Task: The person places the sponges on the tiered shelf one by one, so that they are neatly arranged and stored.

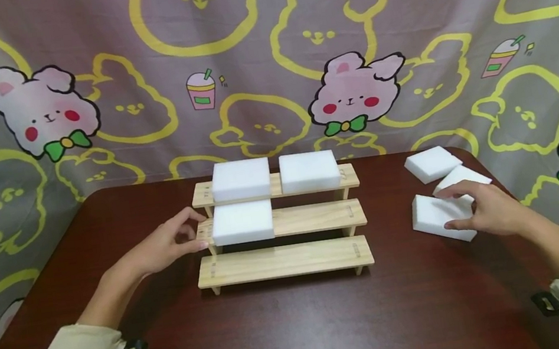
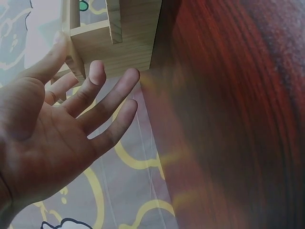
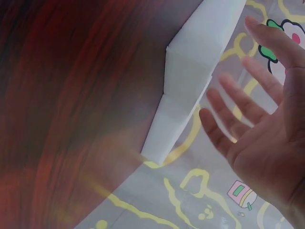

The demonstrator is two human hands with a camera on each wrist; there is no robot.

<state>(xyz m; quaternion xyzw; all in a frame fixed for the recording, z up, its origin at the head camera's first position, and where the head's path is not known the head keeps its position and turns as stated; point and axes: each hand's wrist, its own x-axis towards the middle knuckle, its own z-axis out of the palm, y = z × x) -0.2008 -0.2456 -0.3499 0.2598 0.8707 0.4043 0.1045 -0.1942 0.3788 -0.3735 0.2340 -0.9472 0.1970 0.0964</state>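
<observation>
1. Head view: the three-tier wooden rack (image 1: 318, 257) is pale and fine-grained, with flat tiers on short legs and small dark marks near the tier ends. It stands on the dark red table (image 1: 301, 326), in front of the patterned curtain (image 1: 236, 19).
2. Head view: two foam blocks (image 1: 241, 178) sit side by side on the rack's top tier with a gap between them, and a third block (image 1: 242, 221) lies flat at the left of its middle tier. All are matte white, thick, straight-edged slabs, their front faces slightly greyer.
3. Head view: my left hand (image 1: 173, 240) is at the rack's left side, thumb and forefinger in a narrow pinch about the end of the middle tier.
4. Head view: well to the rack's right, three loose blocks (image 1: 432, 163) lie close together at differing angles. My right hand (image 1: 490, 207) hovers over the nearest one, thumb and forefinger wide apart, holding nothing.
5. Left wrist view: my thumb meets the rack's edge and my forefinger goes behind its upright; the other fingers spread loosely outside the rack. I cannot tell how firmly I press.
6. Right wrist view: my fingers are spread beside the loose blocks from the rack's right, with a gap between. Their smooth white sides look shaded, and they overlap too much to count.
</observation>
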